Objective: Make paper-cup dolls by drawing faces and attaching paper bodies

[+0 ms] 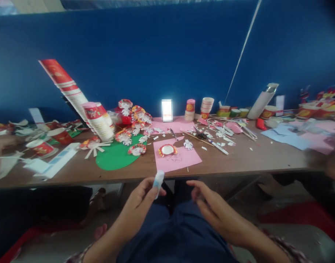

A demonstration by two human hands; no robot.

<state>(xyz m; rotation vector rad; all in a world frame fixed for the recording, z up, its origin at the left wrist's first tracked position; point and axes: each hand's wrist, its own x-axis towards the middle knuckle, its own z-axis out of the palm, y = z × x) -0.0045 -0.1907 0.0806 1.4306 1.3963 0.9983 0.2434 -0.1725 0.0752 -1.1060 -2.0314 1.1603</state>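
Note:
Over my lap, just in front of the table's edge, my left hand [145,197] is closed around a white and light-blue glue stick [158,181], held upright with a slight tilt. My right hand [207,201] hovers to the right of it, its fingers apart and nothing in it. Beyond the hands a pink sheet [189,159] lies near the table edge. On it are a round red-and-yellow paper piece with a white centre [168,150] and a small white paper cutout [188,144].
A green sheet [112,160] with decorated cutouts lies left, near leaning stacks of paper cups [97,120]. Paper scraps, a pen [218,147] and more cups [207,106] are behind. A power strip [60,160] sits left. People's blurred hands show at both sides.

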